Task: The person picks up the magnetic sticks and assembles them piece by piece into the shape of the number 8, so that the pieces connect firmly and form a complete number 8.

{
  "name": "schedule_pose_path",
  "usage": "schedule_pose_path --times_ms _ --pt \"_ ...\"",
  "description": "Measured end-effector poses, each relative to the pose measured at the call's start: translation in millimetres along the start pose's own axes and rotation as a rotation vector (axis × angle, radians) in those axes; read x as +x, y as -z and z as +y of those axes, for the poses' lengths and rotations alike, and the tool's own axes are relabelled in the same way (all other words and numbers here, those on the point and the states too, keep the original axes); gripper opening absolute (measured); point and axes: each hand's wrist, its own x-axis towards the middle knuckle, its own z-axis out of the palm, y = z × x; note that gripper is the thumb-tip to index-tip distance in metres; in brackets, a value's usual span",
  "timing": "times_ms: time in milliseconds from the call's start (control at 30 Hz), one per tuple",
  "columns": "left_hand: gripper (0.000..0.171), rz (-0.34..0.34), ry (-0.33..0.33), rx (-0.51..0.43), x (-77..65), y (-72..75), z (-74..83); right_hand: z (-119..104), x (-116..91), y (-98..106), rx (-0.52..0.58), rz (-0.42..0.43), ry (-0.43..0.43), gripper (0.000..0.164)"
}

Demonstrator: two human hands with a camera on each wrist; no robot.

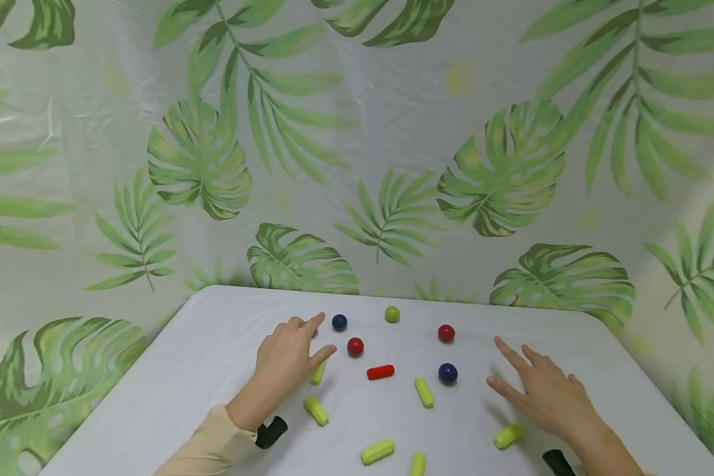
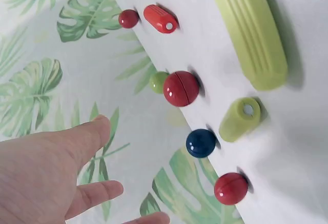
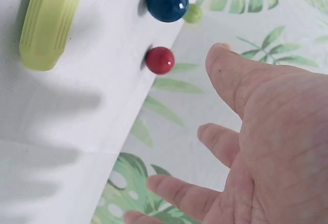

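My left hand (image 1: 288, 354) hovers over the left part of the table, fingers spread and nothing held. Close to its fingertips are a blue ball (image 1: 339, 322) and a red ball (image 1: 355, 347); another red ball (image 2: 230, 188) is mostly hidden behind its fingers in the head view. A yellow-green stick (image 1: 318, 373) lies partly covered under its thumb. My right hand (image 1: 550, 393) is held above the right side with fingers apart, holding nothing. Near it are a yellow-green stick (image 1: 508, 436), a second blue ball (image 1: 448, 373) and a red ball (image 1: 446, 333).
A red stick (image 1: 381, 372) lies mid-table, and a green ball (image 1: 392, 314) sits toward the back. More yellow-green sticks (image 1: 377, 451) are scattered toward the front. The white table (image 1: 214, 330) ends at a leaf-patterned curtain (image 1: 393, 152). Black wrist straps (image 1: 272, 432) show below the hands.
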Motion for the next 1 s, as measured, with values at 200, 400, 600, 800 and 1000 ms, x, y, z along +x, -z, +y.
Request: schedule_pose_path --times_ms 200,400,600,800,1000 --pt "0.057 -0.056 -0.032 -0.083 4.5 -4.5 12.1 -3.8 8.2 0.4 0.049 -0.038 0.032 0.083" --pt "0.047 -0.123 -0.075 -0.2 9.2 -12.5 21.1 -9.8 14.3 1.9 0.11 -0.058 0.05 0.077" --pt "0.038 -0.157 -0.162 -0.298 12.4 -23.9 26.3 -16.8 18.6 3.0 0.173 -0.085 0.052 0.073" --pt "0.03 -0.222 -0.177 -0.348 14.8 -32.8 34.7 -24.5 24.8 -0.2 0.218 -0.13 0.037 0.069" --pt "0.028 -0.259 -0.159 -0.412 16.5 -39.0 42.5 -32.6 30.3 -4.1 0.261 -0.154 0.043 0.062"
